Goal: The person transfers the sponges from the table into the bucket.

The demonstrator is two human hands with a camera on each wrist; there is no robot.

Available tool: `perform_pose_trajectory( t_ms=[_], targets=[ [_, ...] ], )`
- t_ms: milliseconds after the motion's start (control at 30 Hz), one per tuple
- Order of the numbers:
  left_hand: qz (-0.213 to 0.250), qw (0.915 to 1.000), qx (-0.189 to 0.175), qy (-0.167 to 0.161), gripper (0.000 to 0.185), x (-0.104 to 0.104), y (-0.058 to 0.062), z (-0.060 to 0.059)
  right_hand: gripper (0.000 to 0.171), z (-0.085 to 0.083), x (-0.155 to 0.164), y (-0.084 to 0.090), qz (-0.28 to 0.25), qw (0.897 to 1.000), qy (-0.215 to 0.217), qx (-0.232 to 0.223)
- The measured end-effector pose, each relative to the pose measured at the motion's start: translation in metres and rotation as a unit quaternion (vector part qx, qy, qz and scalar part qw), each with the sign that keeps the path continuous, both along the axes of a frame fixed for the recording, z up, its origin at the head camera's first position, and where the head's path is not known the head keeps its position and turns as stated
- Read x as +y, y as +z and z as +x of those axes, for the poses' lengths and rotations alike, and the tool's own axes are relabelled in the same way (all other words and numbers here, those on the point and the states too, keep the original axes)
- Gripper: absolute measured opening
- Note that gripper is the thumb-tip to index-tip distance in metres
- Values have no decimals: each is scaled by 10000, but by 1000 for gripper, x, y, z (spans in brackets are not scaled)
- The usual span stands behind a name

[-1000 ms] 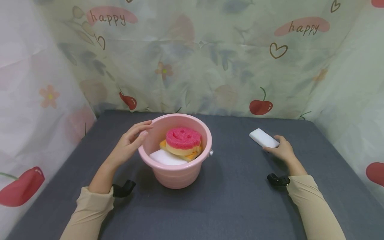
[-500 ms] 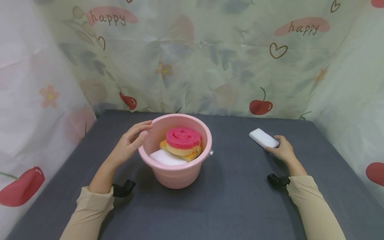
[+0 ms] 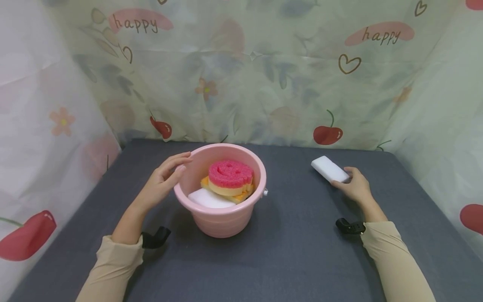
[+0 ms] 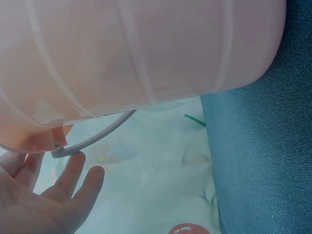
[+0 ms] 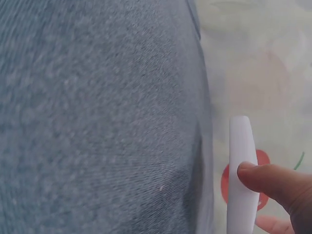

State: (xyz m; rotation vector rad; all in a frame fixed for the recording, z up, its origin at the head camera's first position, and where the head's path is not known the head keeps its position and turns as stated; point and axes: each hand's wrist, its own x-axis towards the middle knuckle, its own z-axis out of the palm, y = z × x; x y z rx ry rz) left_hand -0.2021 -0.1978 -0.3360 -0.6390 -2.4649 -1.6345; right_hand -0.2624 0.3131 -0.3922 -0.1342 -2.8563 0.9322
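On the right, my right hand (image 3: 357, 187) pinches the near end of a white rectangular sponge (image 3: 329, 168). In the right wrist view, the thumb (image 5: 265, 180) presses the face of this sponge (image 5: 241, 141), with the dark tabletop beside it. My left hand (image 3: 160, 182) lies along the left rim of a pink bucket (image 3: 222, 224), fingers extended and fingertips at the rim. Inside the bucket, a pink-and-cream smiley-face sponge (image 3: 228, 173) sits on an orange-yellow sponge (image 3: 205, 181), and a second white block (image 3: 211, 198) lies in front of them.
The bucket's grey handle (image 4: 97, 139) hangs on its far side in the left wrist view. A dark cloth-covered table (image 3: 294, 251) carries everything. A printed curtain (image 3: 256, 75) closes off the back and both sides.
The right hand has raised the white sponge slightly, shifting it a little up and left in the head view. The left hand and the bucket have stayed in place.
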Motion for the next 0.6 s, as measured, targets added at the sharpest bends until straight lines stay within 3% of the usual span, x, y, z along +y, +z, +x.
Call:
perform_pose_trajectory(
  t_ms=[433, 600],
  targets=[
    [-16, 10000, 83, 28, 36, 0, -1, 0, 68, 5, -9, 14, 118, 9997, 213, 77],
    [-25, 9999, 106, 28, 35, 0, -1, 0, 66, 8, -15, 19, 128, 9992, 220, 320]
  ],
)
